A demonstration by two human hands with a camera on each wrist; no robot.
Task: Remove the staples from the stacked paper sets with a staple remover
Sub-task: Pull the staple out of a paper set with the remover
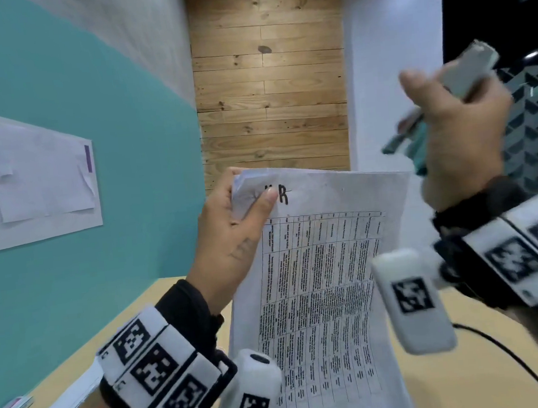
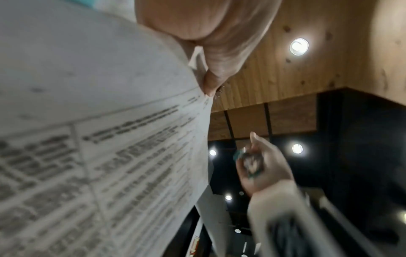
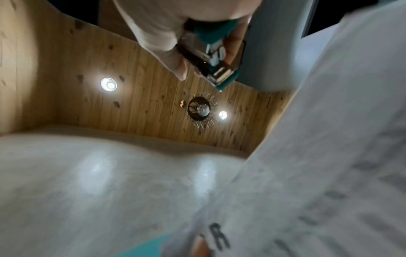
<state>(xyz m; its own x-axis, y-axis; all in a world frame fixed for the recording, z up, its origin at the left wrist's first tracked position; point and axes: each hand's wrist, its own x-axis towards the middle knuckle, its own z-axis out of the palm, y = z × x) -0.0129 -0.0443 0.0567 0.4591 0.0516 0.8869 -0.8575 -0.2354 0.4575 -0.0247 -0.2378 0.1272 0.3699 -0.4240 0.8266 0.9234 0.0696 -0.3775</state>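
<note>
Aloft, left hand [image 1: 231, 236] pinches paper set [image 1: 321, 297]; right hand [image 1: 460, 141] grips staple remover [image 1: 464, 72].

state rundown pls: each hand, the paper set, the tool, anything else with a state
left hand: pinches the paper set's top left corner, held up off the desk
paper set: lifted, upright, corner folded; a staple sticks out at the fingertip
right hand: raised beside the paper, grips the staple remover
staple remover: off the paper, blurred
ceiling lights: on

Matt printed paper set [image 1: 316, 281]; staple remover [image 3: 216, 57] shiny metal, teal plastic.
</note>
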